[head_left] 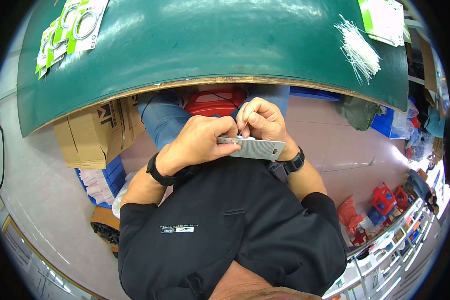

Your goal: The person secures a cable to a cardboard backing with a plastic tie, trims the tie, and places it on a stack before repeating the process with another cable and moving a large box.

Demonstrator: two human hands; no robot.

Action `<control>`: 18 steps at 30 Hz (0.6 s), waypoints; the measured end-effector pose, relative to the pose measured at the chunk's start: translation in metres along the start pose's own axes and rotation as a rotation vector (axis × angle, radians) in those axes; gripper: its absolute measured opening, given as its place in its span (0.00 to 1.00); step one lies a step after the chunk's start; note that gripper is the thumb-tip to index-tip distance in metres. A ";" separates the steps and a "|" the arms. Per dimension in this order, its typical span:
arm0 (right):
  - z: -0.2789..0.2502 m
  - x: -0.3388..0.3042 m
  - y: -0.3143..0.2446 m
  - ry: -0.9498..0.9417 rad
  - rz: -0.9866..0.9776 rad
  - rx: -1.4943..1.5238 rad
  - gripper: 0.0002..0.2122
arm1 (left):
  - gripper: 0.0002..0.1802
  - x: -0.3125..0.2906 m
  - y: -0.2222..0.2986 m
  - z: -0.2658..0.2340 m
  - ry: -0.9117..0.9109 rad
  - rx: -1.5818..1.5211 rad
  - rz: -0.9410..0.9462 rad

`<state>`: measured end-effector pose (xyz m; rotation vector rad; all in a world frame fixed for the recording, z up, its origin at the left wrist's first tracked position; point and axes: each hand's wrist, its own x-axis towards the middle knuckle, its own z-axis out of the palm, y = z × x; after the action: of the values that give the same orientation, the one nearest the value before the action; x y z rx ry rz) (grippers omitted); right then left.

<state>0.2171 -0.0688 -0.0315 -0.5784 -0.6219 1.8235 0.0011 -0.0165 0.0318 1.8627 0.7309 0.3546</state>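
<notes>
Close in front of my chest, below the table edge, my left hand (197,137) grips a thin packaging card (259,150) between thumb and fingers. The card's grey printed side faces me, and a hanging hole shows near its right end. At its upper edge, my right hand (265,120) is closed in a pinch against a small white bit; what the fingertips hold is too small to make out. Whatever lies on the card's other side is hidden. On the table, a loose bundle of white cable ties (359,52) lies at the right, near green-and-white cards (385,22).
The green table (210,45) spans the far side, its worn front edge just beyond my hands. Several carded coiled cables (85,25) overlap at its left. Below stand a cardboard box (87,132), a blue crate (114,180) and a red plastic object (216,102) between my legs.
</notes>
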 end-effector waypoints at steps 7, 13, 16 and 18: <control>0.000 0.000 0.000 -0.056 -0.031 -0.005 0.09 | 0.17 -0.001 0.000 0.002 0.022 -0.001 -0.036; 0.000 -0.001 -0.001 -0.060 -0.014 0.003 0.10 | 0.17 0.001 0.009 0.000 0.021 0.071 -0.041; 0.000 -0.002 -0.001 -0.058 -0.010 0.003 0.10 | 0.17 0.001 0.008 0.000 0.012 0.059 -0.054; 0.000 -0.002 -0.001 -0.053 -0.008 -0.001 0.10 | 0.17 0.001 0.003 0.000 -0.002 0.022 -0.054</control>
<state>0.2183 -0.0702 -0.0311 -0.5288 -0.6606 1.8357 0.0029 -0.0173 0.0347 1.8603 0.7847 0.3115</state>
